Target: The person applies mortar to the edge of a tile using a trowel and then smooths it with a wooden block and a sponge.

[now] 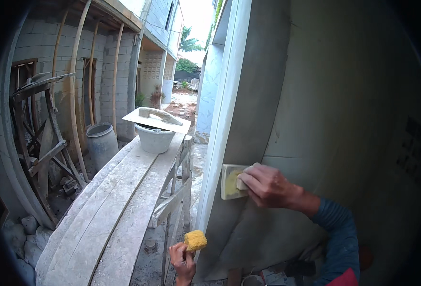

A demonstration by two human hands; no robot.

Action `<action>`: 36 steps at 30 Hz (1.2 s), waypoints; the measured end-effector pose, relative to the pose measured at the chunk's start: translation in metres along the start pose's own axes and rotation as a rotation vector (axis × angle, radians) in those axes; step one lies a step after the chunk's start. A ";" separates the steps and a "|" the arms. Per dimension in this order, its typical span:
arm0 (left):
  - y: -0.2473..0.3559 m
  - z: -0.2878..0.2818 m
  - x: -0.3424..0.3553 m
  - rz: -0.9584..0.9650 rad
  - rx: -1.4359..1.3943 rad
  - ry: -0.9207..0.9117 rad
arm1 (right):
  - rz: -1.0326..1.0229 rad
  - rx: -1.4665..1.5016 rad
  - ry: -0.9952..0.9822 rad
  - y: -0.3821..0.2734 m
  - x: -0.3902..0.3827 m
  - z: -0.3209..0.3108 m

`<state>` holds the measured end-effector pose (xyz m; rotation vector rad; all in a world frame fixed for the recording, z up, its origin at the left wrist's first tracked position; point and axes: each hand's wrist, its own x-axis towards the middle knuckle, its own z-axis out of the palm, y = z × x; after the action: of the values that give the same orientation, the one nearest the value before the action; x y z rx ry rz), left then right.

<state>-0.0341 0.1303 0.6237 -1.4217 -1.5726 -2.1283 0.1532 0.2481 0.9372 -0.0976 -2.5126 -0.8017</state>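
Note:
My right hand (267,186) is closed round the grip of a small pale rectangular float (233,182), its plate smeared yellowish. The float lies against the grey plastered wall (255,95), close to the corner with a pale vertical edge. Lower down, my left hand (182,262) is closed on a rough yellow sponge (195,240), which sticks up from the fingers beside the foot of the wall. A grey bucket (154,139) stands at the far end of a plank platform, with a flat trowel (158,117) with an arched handle resting across its top.
The dusty plank platform (124,200) runs along my left on a wooden trestle (174,200). Beyond it are a large drum (101,143), leaning poles (77,86) and a timber frame (46,128). Filled sacks (31,243) lie at the lower left. A passage leads off between buildings.

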 end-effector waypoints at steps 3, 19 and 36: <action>0.002 -0.008 0.003 -0.002 -0.009 0.017 | 0.114 -0.279 0.344 0.048 0.071 -0.097; -0.023 -0.012 -0.022 -0.132 -0.102 0.036 | -0.221 -0.311 -0.179 0.003 0.011 0.001; -0.018 -0.020 -0.044 -0.249 0.071 -0.009 | 0.537 -0.543 0.235 0.138 0.226 -0.248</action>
<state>-0.0325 0.1051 0.5794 -1.2735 -1.8974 -2.1714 0.0938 0.2050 1.2921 -0.7736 -1.8546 -1.1476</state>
